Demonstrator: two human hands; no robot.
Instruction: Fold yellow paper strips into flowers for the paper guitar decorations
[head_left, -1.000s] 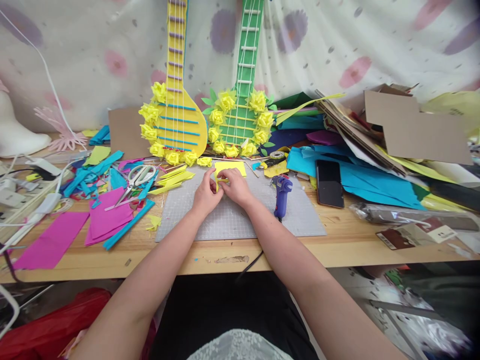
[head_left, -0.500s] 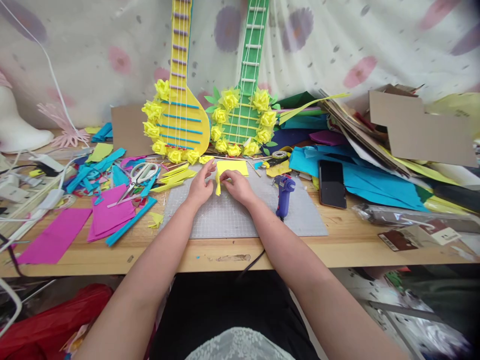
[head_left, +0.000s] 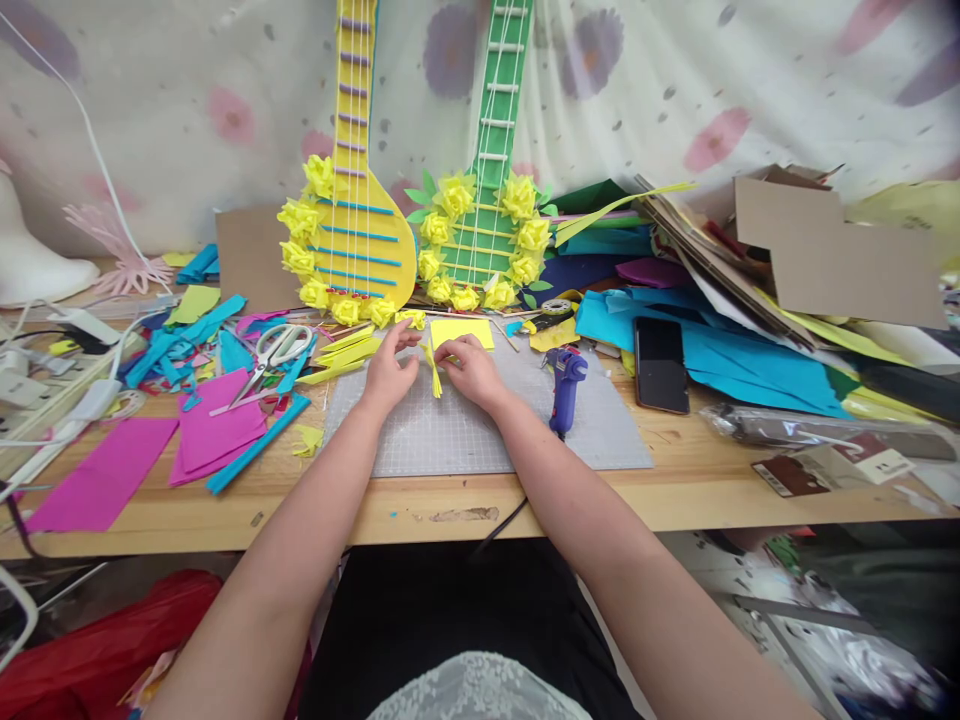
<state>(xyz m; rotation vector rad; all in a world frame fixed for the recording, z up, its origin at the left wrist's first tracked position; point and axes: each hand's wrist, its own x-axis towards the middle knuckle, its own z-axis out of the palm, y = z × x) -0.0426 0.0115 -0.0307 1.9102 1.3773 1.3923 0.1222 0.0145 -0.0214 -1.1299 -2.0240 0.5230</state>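
Over the grey cutting mat (head_left: 480,445), my right hand (head_left: 472,372) pinches a narrow, gathered piece of yellow crepe paper (head_left: 435,375) whose lower end fans out. Just left of it is my left hand (head_left: 391,375), fingers apart and holding nothing. Behind my hands a flat yellow paper sheet (head_left: 469,333) lies at the mat's far edge. A blue glue gun (head_left: 564,390) stands on the mat, right of my right hand. Yellow paper strips (head_left: 341,355) are to the left of my left hand.
A yellow paper guitar (head_left: 367,245) and a green one (head_left: 487,235), trimmed with yellow paper flowers, lean at the back. Scissors (head_left: 277,350) rest on pink paper (head_left: 217,430) to the left. A phone (head_left: 661,365), blue paper (head_left: 757,365) and cardboard (head_left: 840,250) crowd the right.
My left hand has drawn slightly away from the yellow crepe paper, with its fingers apart. The lower end of the paper looks more tilted; my right hand keeps its pinch.
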